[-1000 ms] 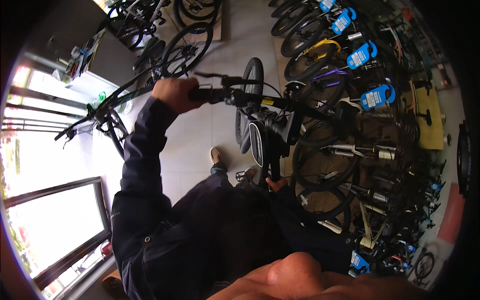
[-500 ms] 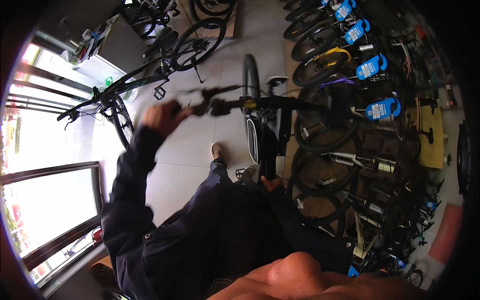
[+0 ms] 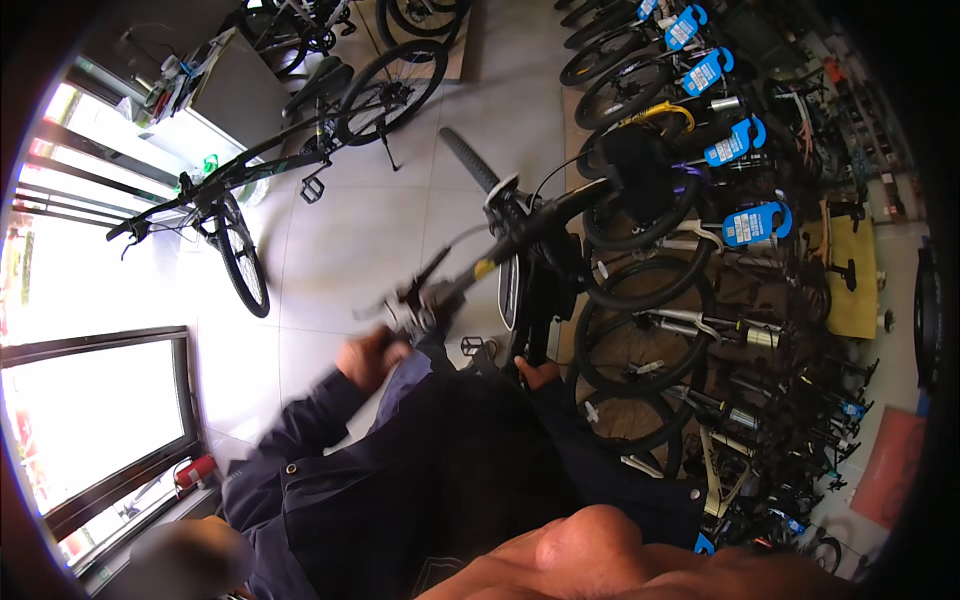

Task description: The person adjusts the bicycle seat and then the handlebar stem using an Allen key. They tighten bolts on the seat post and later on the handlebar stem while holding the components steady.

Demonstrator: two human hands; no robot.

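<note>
A dark bicycle (image 3: 540, 235) stands in front of me with its handlebar (image 3: 500, 258) turned at a slant. My left hand (image 3: 372, 360) is closed around the handlebar's left grip, close to my body. The front wheel (image 3: 468, 160) points away and to the left. A black part with a white edge (image 3: 509, 290) sits along the bike's middle. Behind it, my right hand (image 3: 538, 373) is closed on a narrow dark part of the same bicycle; its underside is hidden. A pedal (image 3: 472, 346) shows beside my legs.
On the right, a row of parked bicycles with blue tags (image 3: 757, 223) stands close to the bike. Another black bicycle (image 3: 270, 160) stands at the left, beside a white cabinet (image 3: 235, 90). Windows (image 3: 100, 415) and a red fire extinguisher (image 3: 195, 470) are at the left.
The handlebar has swung round: my left hand came nearer my body with its grip, and the right end moved forward. The front wheel turned left. My right hand stayed at the same part.
</note>
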